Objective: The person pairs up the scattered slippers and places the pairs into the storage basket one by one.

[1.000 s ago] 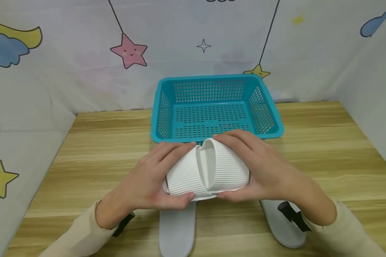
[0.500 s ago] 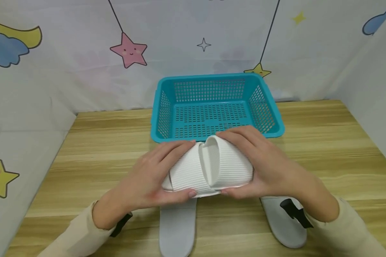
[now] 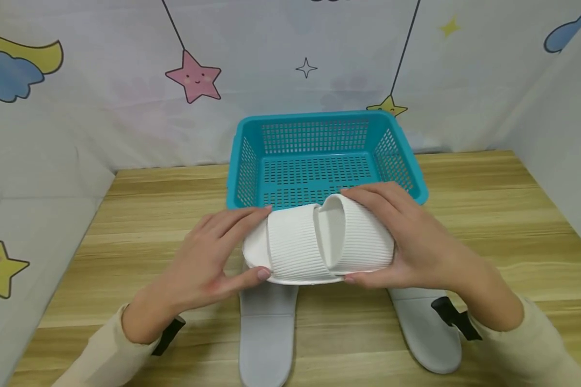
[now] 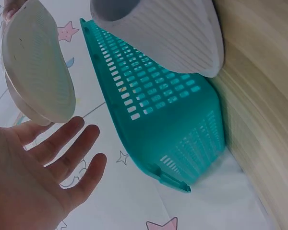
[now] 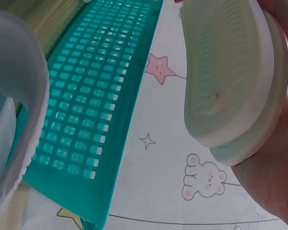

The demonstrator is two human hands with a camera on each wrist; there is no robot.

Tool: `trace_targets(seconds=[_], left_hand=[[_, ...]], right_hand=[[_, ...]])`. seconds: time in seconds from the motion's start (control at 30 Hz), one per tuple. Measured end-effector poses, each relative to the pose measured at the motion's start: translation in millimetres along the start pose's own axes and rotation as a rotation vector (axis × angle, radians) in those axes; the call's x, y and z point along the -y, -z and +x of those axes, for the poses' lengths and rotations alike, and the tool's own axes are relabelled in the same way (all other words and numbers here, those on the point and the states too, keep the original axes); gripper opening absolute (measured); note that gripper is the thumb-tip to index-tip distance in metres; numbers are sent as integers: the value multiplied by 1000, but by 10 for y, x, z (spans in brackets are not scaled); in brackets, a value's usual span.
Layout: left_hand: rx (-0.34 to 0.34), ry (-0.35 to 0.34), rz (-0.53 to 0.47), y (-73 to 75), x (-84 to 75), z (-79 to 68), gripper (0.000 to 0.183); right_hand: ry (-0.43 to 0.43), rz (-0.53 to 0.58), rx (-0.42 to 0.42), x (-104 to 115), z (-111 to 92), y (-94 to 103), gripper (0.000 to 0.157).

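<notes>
A pair of white ribbed slippers, fitted sole to sole or one into the other, is held sideways over the table in front of the basket. My right hand grips the right end, fingers over the top and thumb at the lower edge. At the left end, my left hand touches the slippers with thumb and forefinger. Its fingers look straight and spread in the left wrist view. Below lie two grey slippers, a left one and a right one, their front parts partly hidden behind the hands and white pair.
A blue-green plastic basket with slotted walls stands at the back of the wooden table. A white cloth printed with stars hangs behind it and along the sides.
The white slippers have risen slightly and shifted right with my right hand. My left hand has slid left along them, baring their left end. The grey slippers and basket stay put.
</notes>
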State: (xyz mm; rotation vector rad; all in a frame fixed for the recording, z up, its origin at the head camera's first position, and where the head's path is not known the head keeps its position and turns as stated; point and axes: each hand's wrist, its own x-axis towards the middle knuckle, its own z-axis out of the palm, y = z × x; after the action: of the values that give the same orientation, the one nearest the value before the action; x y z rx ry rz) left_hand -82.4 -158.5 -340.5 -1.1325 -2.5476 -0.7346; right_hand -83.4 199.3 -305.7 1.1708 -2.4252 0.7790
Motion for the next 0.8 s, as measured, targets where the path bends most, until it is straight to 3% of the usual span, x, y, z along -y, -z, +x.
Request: trace_targets(seconds=[0.27, 0.5, 0.8], left_hand=[[-4, 45, 39, 24, 102, -108, 81], [-13, 39, 75, -5, 182, -173, 73], [37, 49, 88, -40, 265, -228, 68]], right_hand=[[-44, -8, -12, -41, -27, 143, 102], [-55, 3, -42, -123, -23, 217, 104], [-77, 42, -72, -301, -3, 237, 108]])
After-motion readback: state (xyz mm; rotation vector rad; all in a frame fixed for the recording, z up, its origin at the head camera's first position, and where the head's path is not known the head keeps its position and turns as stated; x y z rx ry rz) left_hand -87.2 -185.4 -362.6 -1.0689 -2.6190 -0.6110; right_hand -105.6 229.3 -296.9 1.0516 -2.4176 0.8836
